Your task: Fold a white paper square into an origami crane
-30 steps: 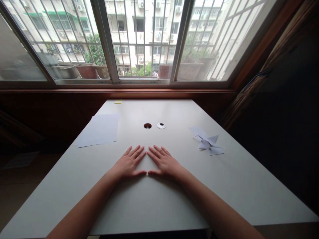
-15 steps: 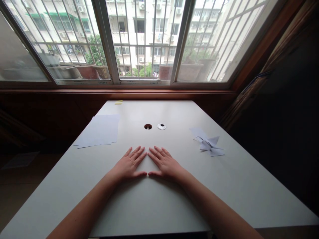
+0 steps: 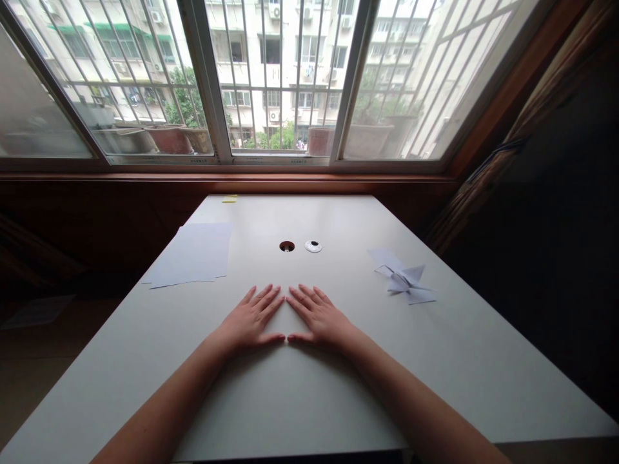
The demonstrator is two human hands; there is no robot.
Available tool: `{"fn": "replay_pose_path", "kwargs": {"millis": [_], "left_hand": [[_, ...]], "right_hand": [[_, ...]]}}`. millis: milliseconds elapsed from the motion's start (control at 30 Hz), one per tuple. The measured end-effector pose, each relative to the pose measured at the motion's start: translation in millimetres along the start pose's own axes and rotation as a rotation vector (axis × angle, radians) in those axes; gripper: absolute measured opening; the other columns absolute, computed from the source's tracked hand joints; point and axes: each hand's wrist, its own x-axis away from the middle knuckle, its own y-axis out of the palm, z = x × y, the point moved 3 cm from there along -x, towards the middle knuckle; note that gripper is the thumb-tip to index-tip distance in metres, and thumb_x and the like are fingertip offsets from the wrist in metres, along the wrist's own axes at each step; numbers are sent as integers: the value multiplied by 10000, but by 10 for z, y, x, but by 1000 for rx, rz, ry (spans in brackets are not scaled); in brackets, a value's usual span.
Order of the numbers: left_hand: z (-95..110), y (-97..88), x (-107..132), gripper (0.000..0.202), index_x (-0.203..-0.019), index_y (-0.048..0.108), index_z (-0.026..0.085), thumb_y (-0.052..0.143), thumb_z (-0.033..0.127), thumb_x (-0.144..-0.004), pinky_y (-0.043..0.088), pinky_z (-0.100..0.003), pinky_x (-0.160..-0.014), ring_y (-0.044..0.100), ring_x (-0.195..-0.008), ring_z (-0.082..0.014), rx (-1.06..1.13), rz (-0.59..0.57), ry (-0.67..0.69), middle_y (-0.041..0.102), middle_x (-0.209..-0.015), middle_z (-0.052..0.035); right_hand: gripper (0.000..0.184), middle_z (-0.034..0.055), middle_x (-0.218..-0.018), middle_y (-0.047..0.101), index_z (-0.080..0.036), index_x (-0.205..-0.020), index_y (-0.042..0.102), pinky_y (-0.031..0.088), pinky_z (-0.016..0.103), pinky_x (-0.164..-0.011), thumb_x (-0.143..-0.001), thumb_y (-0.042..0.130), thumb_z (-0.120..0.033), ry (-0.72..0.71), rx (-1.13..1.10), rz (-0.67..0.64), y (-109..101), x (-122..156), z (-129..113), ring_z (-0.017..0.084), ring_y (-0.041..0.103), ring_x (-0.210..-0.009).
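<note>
My left hand [image 3: 251,319] lies flat on the white table [image 3: 290,393], fingers stretched out and holding nothing. My right hand [image 3: 318,317] lies flat beside it, also with nothing in it. Their index fingertips and thumb tips nearly touch, forming a triangle of bare table between them. A stack of white paper sheets [image 3: 193,253] rests to the far left of my left hand. A folded white paper figure [image 3: 403,277] sits to the right of my right hand, out of reach of the fingers.
A round cable hole [image 3: 287,246] and its white cap [image 3: 313,246] lie beyond my fingertips. A small yellow note [image 3: 229,199] sits at the table's far edge. Behind it is a wooden sill and a barred window [image 3: 271,77]. A curtain [image 3: 522,129] hangs at right.
</note>
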Motion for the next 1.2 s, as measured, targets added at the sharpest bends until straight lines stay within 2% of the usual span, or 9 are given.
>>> {"fn": "replay_pose_path", "kwargs": {"millis": [400,967,1100,1200], "left_hand": [[-6,8,-4,849,-1596,94,253,372,714,-940,92,-505,-1229,181,-1513,-310,-9,42,20,188,-1637,-96],[-1,2,-10,856,-1596,78,246,360,719,-940,78,-501,-1235,159,-1519,-299,-33,16,13,159,-1641,-86],[-23,12,-11,830,-1595,95,250,378,692,-952,95,-511,-1236,171,-1516,-297,-10,23,15,182,-1637,-88],[-79,5,-10,734,-1583,189,263,398,627,-981,165,-522,-1230,230,-1502,-291,43,40,10,249,-1623,-85]], "right_hand": [[920,67,-1651,175,-245,-1587,189,95,531,-1238,-873,380,-792,-4,-6,5,-11,-1,12,314,117,-1530],[913,63,-1654,167,-249,-1590,172,69,521,-1239,-879,409,-770,3,-20,-15,-2,1,32,308,103,-1532],[900,70,-1649,192,-235,-1583,210,87,528,-1239,-883,409,-765,2,-34,-9,-21,0,25,305,119,-1530],[834,81,-1621,287,-237,-1556,299,144,535,-1232,-898,433,-731,-4,-56,31,-38,-8,50,301,197,-1512]]}}
